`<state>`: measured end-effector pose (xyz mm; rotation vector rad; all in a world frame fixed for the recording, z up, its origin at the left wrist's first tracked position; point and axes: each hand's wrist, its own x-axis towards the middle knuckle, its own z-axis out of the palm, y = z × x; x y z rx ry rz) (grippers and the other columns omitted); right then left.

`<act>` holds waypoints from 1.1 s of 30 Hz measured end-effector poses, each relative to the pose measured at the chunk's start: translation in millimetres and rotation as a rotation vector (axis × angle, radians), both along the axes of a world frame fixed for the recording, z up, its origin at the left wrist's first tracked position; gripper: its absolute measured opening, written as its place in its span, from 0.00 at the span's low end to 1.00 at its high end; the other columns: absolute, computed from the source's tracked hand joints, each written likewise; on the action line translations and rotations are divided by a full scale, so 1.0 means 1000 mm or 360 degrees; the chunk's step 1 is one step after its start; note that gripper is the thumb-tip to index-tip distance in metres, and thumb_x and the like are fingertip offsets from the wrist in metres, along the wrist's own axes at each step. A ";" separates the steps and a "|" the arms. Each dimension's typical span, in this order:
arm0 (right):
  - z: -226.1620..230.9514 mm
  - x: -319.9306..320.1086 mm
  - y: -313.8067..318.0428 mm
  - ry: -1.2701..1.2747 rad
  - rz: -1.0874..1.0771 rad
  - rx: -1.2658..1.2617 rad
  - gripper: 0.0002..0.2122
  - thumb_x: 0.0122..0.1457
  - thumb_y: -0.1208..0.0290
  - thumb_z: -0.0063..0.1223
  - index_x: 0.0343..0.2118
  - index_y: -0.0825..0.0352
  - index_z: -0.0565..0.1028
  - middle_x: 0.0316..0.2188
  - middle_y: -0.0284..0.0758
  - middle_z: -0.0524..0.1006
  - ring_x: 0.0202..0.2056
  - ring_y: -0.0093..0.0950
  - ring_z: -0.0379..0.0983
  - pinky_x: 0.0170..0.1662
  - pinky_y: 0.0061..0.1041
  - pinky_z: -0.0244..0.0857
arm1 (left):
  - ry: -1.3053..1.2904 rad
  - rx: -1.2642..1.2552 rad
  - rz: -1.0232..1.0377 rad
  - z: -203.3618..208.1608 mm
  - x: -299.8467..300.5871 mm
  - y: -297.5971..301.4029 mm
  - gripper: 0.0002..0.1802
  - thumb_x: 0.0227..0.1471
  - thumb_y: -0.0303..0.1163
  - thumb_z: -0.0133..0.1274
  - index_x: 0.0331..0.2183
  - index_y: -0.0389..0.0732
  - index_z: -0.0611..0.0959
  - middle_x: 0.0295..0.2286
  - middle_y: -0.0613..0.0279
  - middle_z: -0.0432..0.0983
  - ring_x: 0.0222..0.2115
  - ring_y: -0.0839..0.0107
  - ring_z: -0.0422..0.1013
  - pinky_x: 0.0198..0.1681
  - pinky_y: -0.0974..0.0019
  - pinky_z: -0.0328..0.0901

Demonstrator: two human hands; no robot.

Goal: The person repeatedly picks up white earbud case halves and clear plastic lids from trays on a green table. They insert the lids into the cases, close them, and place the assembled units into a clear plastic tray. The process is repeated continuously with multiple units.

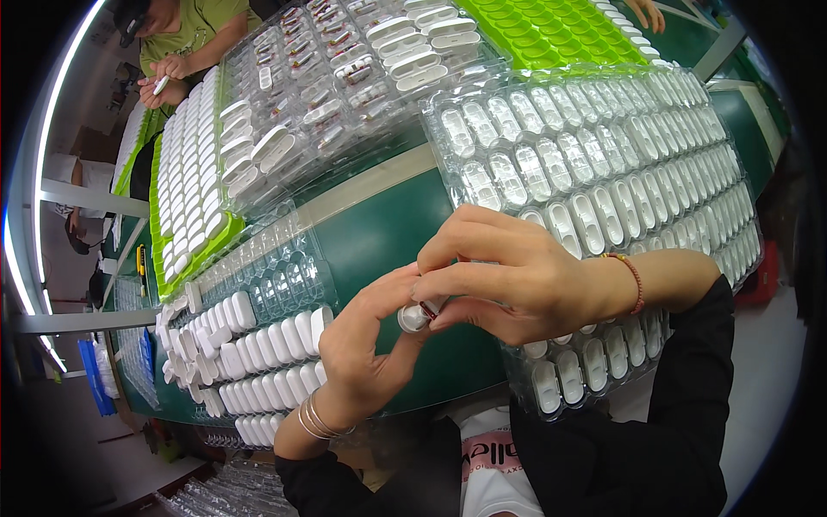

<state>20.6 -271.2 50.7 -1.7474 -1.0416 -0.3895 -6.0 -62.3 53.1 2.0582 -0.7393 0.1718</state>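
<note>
Both my hands meet in the middle over the green table. My left hand [366,340] grips a small whitish oval shell [413,319] with a shiny end, between thumb and fingers. The fingertips of my right hand [508,280] pinch at the same piece from the other side, where a bit of dark red shows. Much of the piece is hidden by the fingers. Under and beyond my right arm lies a clear tray [435,155] filled with rows of open white oval shells [558,226]. To the left of my left hand stand rows of closed white oval cases [274,343].
Loose white pieces [207,345] lie heaped at the left. Farther back are a clear tray of small parts [314,52], a green tray of white cases [194,172] and a bright green tray [551,34]. A person [194,43] works at the far left.
</note>
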 end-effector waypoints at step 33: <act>0.008 0.002 -0.010 0.0555 0.0098 0.0092 0.12 0.48 0.84 0.62 0.36 0.68 0.78 0.33 0.36 0.75 0.29 0.24 0.72 0.31 0.21 0.66 | 0.0265 -0.0324 -0.0169 0.004 0.004 -0.007 0.20 0.45 0.22 0.65 0.40 0.31 0.76 0.38 0.51 0.77 0.37 0.67 0.77 0.39 0.69 0.73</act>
